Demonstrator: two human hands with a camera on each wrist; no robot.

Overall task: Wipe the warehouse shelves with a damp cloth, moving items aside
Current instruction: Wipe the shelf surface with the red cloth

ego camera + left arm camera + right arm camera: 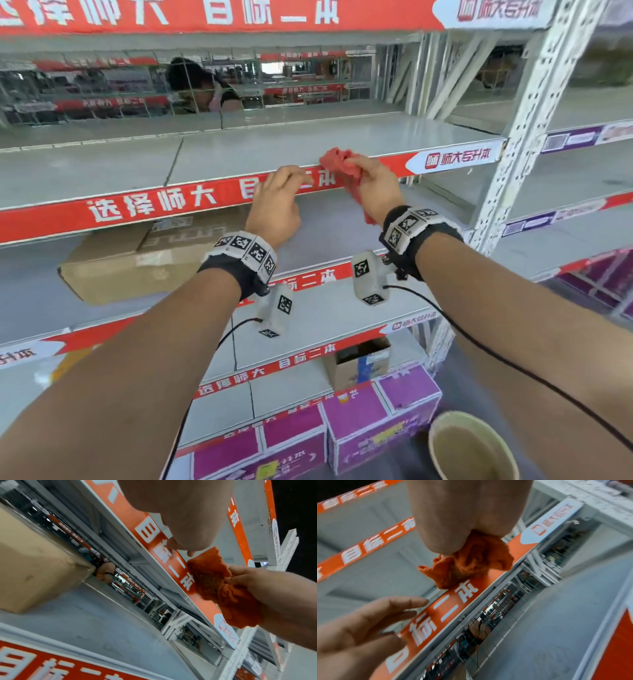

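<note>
White characters are printed along the red strip point(171, 202) fixed to the front edge of the upper shelf point(239, 154): 选择师大 can be read at its left, then 目标二本, partly covered by the hands, and at its right end a white tag point(455, 159) carries a red logo and 师大专升本. The same wording is repeated on the banner point(205, 15) overhead and on the strips of the lower shelves. A red cloth point(337, 161) is bunched and gripped in the right hand point(375, 190), whose fingers are curled round it; the cloth is held at the front lip of the upper shelf, against the strip near the 本 character, with a tail hanging below the palm. The left hand point(277, 205) is raised just beside it in front of the strip, its fingers loosely spread and relaxed, with nothing held. The upper shelf surface behind the cloth is seen as bare grey metal running left to a panel seam and right to the perforated white upright point(534, 102). On the shelf below, a brown cardboard box point(137, 263) is set to the left, with clear grey surface to its right beneath the hands. Purple cartons point(376, 411) with unreadable print and a small open box point(363, 359) are seen lower down, beside a round container point(442, 431) at the bottom right.
</note>
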